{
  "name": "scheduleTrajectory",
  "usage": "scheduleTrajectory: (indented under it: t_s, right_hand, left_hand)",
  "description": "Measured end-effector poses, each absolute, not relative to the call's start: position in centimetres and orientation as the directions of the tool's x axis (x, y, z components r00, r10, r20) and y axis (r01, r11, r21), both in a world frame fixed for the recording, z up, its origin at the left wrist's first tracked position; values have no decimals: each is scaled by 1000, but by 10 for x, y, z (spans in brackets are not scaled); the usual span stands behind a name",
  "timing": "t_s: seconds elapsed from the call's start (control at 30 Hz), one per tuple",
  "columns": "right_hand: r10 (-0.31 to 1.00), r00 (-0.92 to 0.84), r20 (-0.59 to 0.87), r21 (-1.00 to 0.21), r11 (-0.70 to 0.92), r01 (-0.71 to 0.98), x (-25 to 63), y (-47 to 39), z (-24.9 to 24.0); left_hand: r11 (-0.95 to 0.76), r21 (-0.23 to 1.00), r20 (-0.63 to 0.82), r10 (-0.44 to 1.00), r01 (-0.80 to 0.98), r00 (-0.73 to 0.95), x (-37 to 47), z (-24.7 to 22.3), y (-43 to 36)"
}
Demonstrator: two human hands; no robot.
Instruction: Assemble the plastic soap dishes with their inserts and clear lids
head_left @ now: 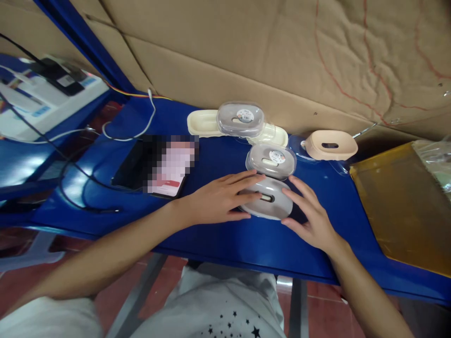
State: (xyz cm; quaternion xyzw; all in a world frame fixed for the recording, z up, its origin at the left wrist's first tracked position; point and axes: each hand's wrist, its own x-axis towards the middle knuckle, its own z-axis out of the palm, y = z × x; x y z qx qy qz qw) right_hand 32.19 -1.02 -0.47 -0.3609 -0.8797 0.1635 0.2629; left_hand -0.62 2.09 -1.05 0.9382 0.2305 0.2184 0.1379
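Observation:
On the blue table, a grey oval box (278, 207) with a dark slot lies between my two hands, which grip it from either side. My left hand (221, 199) has its fingers spread over the box's left part, one reaching the slot, with the thumb by its lower left edge. Curved fingers of my right hand (312, 218) meet the right rim, the thumb at its lower right. Just behind is another grey oval box (259, 159) under a clear cover with a round label. A third labelled grey box (229, 115) rests farther back on cream oval trays (199, 123).
A peach oval box (331, 146) sits on clear plastic covers (305, 151) at the back right. The taped brown carton (405, 202) takes up the right side. A phone (172, 171), partly blurred out, and cables lie left, near a white power strip (21, 112). Cardboard (229, 51) walls the back.

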Motion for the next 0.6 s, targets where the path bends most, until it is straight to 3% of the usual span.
scheduleTrajectory:
  t_s: [0.23,0.6]
  right_hand:
    - [756,-642,128,-588,579,565,316,-11,-9]
    - [743,-658,120,-569,595,568,318,-13,-9]
  left_hand:
    - [-753,533,311,599,387,738,-4,-8,16]
    - [-646,667,245,659,370,711,-7,-14,16]
